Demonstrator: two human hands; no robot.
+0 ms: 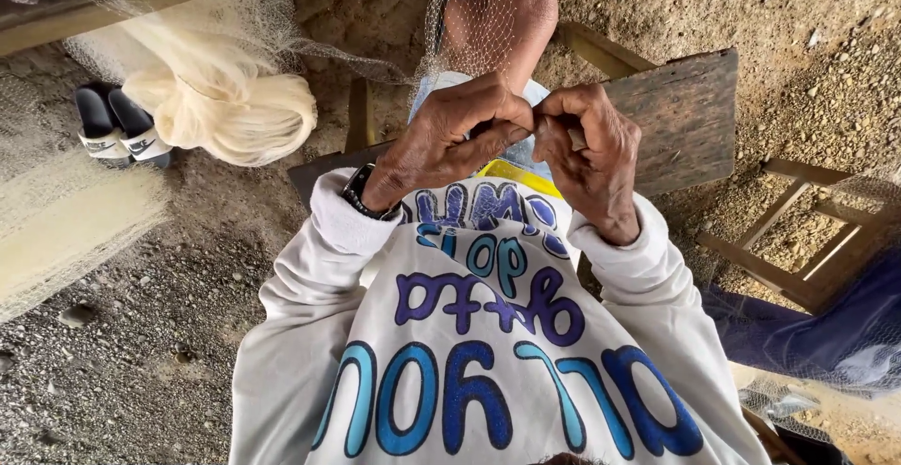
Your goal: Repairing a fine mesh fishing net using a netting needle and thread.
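Head view: left hand (450,137) and right hand (587,151) fingers pinch fine netting (469,15) closed; bundled net (225,108) lies unworked beside.

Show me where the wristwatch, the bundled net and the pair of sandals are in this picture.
wristwatch (361,195), head view, on the dark strap at the left wrist.
bundled net (230,108), head view, middle of the pale gathered bunch.
pair of sandals (120,127), head view, between the two black straps.

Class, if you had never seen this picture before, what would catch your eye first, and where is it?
At centre, the left hand and right hand meet, pinching fine pale fishing net that hangs from above. Upper left, a bunched cream net bundle lies beside black-and-white slide sandals on gravel.
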